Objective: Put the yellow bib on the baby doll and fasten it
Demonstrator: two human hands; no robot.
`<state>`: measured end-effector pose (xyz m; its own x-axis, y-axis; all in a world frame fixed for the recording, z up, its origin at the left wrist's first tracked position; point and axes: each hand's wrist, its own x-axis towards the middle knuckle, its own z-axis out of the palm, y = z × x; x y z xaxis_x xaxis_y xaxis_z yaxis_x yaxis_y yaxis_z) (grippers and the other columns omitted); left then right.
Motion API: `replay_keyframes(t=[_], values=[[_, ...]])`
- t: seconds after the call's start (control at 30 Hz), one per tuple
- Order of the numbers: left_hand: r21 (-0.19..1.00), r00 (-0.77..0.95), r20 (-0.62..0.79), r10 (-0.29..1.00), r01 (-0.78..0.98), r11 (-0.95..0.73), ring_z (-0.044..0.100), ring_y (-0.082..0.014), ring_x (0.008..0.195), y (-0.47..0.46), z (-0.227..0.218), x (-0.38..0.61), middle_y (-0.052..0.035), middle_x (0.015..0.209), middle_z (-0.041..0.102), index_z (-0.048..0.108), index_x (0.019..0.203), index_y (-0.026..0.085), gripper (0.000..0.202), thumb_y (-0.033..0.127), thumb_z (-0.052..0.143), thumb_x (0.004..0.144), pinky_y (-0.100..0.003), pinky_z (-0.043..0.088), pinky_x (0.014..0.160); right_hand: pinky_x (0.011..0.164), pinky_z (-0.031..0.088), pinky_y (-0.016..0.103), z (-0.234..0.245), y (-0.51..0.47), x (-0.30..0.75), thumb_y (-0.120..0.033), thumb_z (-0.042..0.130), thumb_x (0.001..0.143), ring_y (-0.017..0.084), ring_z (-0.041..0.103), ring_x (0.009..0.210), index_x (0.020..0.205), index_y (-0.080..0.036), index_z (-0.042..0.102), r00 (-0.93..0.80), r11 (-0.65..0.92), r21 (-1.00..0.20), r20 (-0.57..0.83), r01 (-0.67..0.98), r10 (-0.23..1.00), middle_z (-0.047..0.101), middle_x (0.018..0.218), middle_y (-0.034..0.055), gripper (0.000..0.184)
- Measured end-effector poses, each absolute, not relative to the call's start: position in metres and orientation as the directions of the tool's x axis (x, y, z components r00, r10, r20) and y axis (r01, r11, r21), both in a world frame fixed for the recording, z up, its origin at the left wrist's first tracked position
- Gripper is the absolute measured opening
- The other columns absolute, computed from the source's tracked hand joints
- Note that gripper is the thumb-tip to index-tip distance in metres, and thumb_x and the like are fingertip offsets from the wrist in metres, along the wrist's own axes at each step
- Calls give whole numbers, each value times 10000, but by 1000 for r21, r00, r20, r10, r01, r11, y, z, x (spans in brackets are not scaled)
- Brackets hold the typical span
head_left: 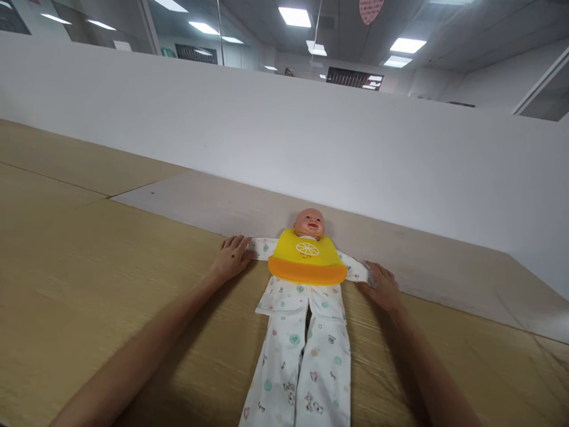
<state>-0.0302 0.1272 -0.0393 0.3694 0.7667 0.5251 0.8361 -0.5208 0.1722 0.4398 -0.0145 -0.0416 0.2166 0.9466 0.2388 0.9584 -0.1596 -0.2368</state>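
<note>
A baby doll [309,223] lies face up on the wooden table [89,284]. It wears white patterned pyjamas [302,356] and a yellow and orange bib [307,260] with a lemon print. My left hand [232,256] rests on the end of the doll's left-side sleeve, fingers together and lying fairly flat. At the far end of the other sleeve my right hand [382,287] touches the cuff, fingers bent over it. Both of the doll's arms are stretched out sideways.
A white partition wall [311,142] runs along the far side of the table. A paler grey board [213,204] lies under the doll's head, beside the wall. Ceiling lights and office glass show above the wall.
</note>
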Motion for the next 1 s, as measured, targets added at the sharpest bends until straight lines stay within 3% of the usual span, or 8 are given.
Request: replay_keyframes(t=[0.1,0.2,0.33,0.4,0.57,0.8,0.9,1.0], values=[[231,314,645,697,789,-570,574,-320,1141,112,-36,-22,-183,1168,667,627,1080,175,268,328,486,911,-512,427,1018,1068,399,540,-38,-17,431,-397,498,768,352,474,1292,1340,-142,521,170,-71,-246,409,967,896,543,1399,174,626],[422,240,637,732,687,-592,622,-277,940,90,-34,-1,-120,931,693,611,896,210,177,295,456,908,-460,480,905,1011,445,483,-29,-21,415,-334,431,779,305,572,1118,1093,-158,622,198,7,-347,551,938,810,661,1178,164,408],[888,70,299,952,345,-304,586,-191,626,59,-41,36,-3,676,617,543,777,259,199,382,457,908,-323,472,601,797,484,383,-21,-28,385,-374,435,794,239,617,764,882,-205,612,361,-59,-619,376,783,853,693,829,88,260],[992,59,74,996,96,-80,544,-163,521,48,-43,49,32,582,563,506,729,265,250,450,473,894,-284,427,506,773,473,377,-22,-29,369,-409,464,794,237,609,706,834,-213,600,353,-52,-706,287,706,890,675,742,62,241],[954,94,-152,984,-247,170,542,-116,460,42,-27,56,68,543,584,497,802,248,277,496,620,790,-221,411,465,840,508,343,-27,-28,336,-476,417,873,245,648,939,938,-214,592,285,19,-840,206,543,936,732,987,74,322],[937,147,-196,969,-265,230,543,-105,405,44,-8,53,65,510,615,540,1000,192,484,368,785,621,-199,414,431,854,507,362,-37,-30,321,-554,496,866,262,639,971,992,-203,584,269,22,-894,158,447,950,719,1007,88,383],[939,135,-189,973,-266,219,543,-119,391,40,-9,54,70,484,599,532,992,206,436,384,749,659,-206,399,416,849,516,371,-36,-30,323,-532,491,862,264,647,984,965,-212,584,263,47,-890,184,454,947,721,981,91,349],[959,129,-177,976,-200,201,528,-141,375,46,-14,51,58,477,600,538,966,220,331,447,634,746,-237,389,396,728,535,353,-23,-25,335,-478,498,819,243,665,813,823,-224,607,253,-8,-864,139,504,957,717,830,72,277]])
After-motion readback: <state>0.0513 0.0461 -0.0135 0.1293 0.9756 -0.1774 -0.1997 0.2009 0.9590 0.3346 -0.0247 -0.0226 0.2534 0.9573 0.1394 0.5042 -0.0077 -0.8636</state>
